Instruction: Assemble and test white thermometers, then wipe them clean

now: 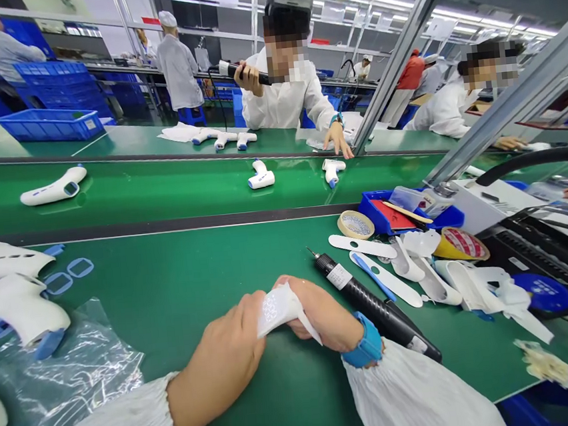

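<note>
Both my hands meet over the green bench in the middle of the head view. My left hand is closed, thumb and fingers pinching one end of a white speckled strip that looks like folded paper or film. My right hand, with a blue band at its wrist, is closed round the other end. A narrow tail of the strip hangs over the back of that hand. The fingertips are partly hidden. Just right of my right hand lies a black electric screwdriver, its bit pointing away from me.
White thermometer-like housings and a clear plastic bag lie left. Right are a tape roll, loose white shells and a blue bin. Beyond, several handheld units lie on a green belt; a co-worker's hand reaches towards one.
</note>
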{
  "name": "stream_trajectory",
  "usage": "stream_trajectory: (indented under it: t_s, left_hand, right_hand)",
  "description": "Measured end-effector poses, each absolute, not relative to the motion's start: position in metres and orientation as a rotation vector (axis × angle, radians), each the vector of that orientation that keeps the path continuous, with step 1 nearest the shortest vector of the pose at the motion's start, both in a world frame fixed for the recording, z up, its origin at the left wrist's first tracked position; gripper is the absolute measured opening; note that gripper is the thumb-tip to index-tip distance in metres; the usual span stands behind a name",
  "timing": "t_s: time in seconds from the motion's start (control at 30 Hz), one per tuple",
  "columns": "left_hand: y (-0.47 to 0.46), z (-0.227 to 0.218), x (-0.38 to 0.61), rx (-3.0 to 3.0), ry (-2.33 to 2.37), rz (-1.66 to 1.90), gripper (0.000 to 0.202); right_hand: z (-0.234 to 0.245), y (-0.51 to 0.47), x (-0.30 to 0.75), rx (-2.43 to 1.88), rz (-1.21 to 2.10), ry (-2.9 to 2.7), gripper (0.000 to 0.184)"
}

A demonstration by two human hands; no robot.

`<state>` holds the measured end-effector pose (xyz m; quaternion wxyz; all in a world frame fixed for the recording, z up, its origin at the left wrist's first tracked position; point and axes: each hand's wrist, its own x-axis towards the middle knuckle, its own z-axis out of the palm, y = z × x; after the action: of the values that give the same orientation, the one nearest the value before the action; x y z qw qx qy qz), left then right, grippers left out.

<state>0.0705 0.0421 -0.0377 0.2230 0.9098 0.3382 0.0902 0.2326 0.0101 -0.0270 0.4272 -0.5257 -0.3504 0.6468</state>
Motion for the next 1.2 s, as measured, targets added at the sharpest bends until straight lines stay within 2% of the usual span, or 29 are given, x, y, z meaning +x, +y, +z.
stream_trajectory:
  t_s: [0.1, 0.2, 0.33, 0.47, 0.63, 0.7, 0.8, 1.0, 1.1, 1.2]
  left_hand:
    - [0.044, -0.033, 0.071, 2.384, 0.890, 0.207, 0.028]
    - [0.044, -0.027, 0.073, 2.098, 0.881, 0.220, 0.030]
    - [0.044, -0.020, 0.076, 1.909, 0.899, 0.261, 0.030]
    - [0.045, -0.019, 0.077, 1.815, 0.921, 0.245, 0.031]
    - [0.045, -0.022, 0.077, 1.784, 0.860, 0.300, 0.028]
    - [0.044, -0.023, 0.077, 1.804, 0.849, 0.307, 0.023]
    - [0.042, -0.023, 0.076, 1.861, 0.859, 0.277, 0.014]
    - [0.038, -0.029, 0.074, 2.000, 0.912, 0.251, 0.020]
    - [0.038, -0.033, 0.073, 1.998, 0.950, 0.215, 0.021]
    - [0.041, -0.032, 0.074, 1.970, 0.949, 0.191, 0.020]
  right_hand:
    - [-0.029, 0.012, 0.237, -1.196, 1.808, -0.687, 0.020]
    - [-0.034, 0.015, 0.239, -1.162, 1.686, -0.618, 0.013]
    - [-0.039, 0.017, 0.241, -1.075, 1.425, -0.555, 0.013]
    - [-0.040, 0.011, 0.242, -1.143, 1.077, -0.675, 0.024]
    - [-0.037, -0.001, 0.233, -1.420, 0.436, -1.366, 0.028]
    - [-0.037, -0.002, 0.230, -1.497, 0.322, -1.541, 0.035]
    - [-0.040, 0.000, 0.226, -1.532, 0.465, -1.582, 0.041]
    - [-0.047, 0.003, 0.219, -1.490, 0.756, -1.338, 0.026]
    - [-0.047, 0.008, 0.218, -1.460, 0.887, -1.200, 0.033]
    - [-0.047, 0.015, 0.222, -1.453, 1.220, -1.025, 0.037]
